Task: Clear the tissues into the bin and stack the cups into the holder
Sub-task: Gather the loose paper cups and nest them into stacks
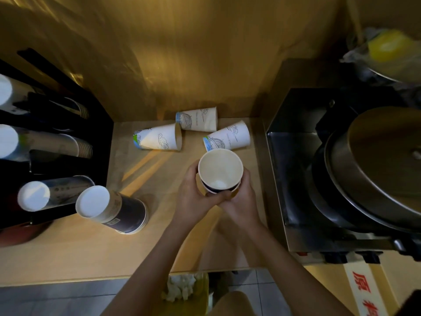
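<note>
While 3 cups (193,131) lie tipped, both hands (218,197) clasp nested cups (219,171).

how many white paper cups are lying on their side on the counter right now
3. One white cup lies left, mouth facing right; one lies at the back against the wall; one lies right, just beyond the cup stack held in both hands. The hands could hide others.
</note>
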